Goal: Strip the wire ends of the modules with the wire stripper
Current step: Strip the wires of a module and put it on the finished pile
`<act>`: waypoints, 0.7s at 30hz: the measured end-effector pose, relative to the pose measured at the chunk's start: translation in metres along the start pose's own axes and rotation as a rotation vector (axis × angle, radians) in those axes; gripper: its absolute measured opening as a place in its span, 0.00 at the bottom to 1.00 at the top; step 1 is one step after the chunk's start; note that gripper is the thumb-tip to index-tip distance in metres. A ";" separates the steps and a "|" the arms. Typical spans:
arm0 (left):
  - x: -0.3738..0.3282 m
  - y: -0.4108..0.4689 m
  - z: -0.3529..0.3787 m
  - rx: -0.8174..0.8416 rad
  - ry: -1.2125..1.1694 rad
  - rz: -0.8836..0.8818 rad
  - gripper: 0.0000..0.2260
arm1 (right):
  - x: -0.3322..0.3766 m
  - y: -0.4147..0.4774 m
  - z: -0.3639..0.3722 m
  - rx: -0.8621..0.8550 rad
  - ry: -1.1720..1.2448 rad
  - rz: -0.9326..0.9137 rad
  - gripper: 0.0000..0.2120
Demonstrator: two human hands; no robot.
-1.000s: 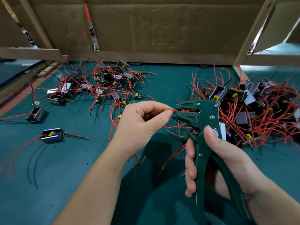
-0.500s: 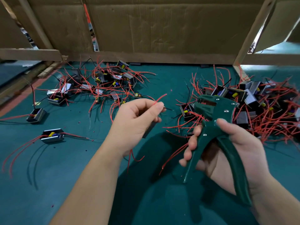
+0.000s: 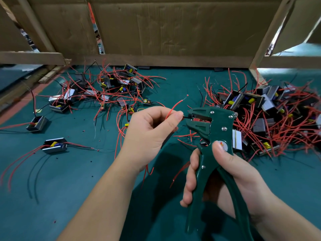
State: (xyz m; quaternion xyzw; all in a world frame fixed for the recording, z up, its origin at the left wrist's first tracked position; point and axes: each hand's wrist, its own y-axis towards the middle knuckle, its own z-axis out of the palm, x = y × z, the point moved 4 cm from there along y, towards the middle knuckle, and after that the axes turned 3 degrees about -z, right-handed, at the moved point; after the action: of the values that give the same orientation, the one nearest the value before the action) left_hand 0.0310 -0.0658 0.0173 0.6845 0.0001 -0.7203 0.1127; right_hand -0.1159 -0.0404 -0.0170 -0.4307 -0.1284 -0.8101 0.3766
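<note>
Far left of the table (image 3: 73, 192): two loose modules (image 3: 54, 145), red leads trailing leftward. Behind them sits a left heap (image 3: 111, 91) of modules and tangled red wire.

Centre: left hand (image 3: 151, 131) raised above the table, thumb and forefinger closed in a pinch on a black wire (image 3: 185, 117). Only a short stub shows past the fingertips. A red wire (image 3: 175, 105) from the same grip arcs up and to the right, free. A dark edge under the curled fingers may be the module's body; cannot tell for sure.

Key relation: the stub's long axis runs about level, pointing right, straight at the mouth of the wire stripper (image 3: 214, 129). Its tip is at the jaw opening or just inside; depth of entry is not readable. The tool's head faces left, so wire and mouth are in line.

Right hand (image 3: 227, 176) is wrapped round both green handles, thumb up near the pivot. Handles are spread, apparently not yet squeezed.

Far right: right heap (image 3: 260, 110) of modules, lying behind the tool.

Judgement: the next move is likely a short rightward feed by the left hand, then a squeeze from the right.
</note>
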 end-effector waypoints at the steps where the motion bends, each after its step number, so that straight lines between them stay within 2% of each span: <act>1: 0.001 0.000 0.000 0.003 0.000 0.001 0.10 | 0.000 0.000 0.000 -0.001 -0.009 -0.006 0.25; 21: 0.002 0.002 0.003 0.045 0.024 0.021 0.10 | 0.003 -0.003 0.001 -0.033 -0.038 -0.033 0.27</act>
State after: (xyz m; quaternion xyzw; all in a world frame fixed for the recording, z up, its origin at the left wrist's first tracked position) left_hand 0.0284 -0.0682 0.0159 0.6953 -0.0222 -0.7107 0.1047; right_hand -0.1182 -0.0396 -0.0135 -0.4499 -0.1290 -0.8100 0.3534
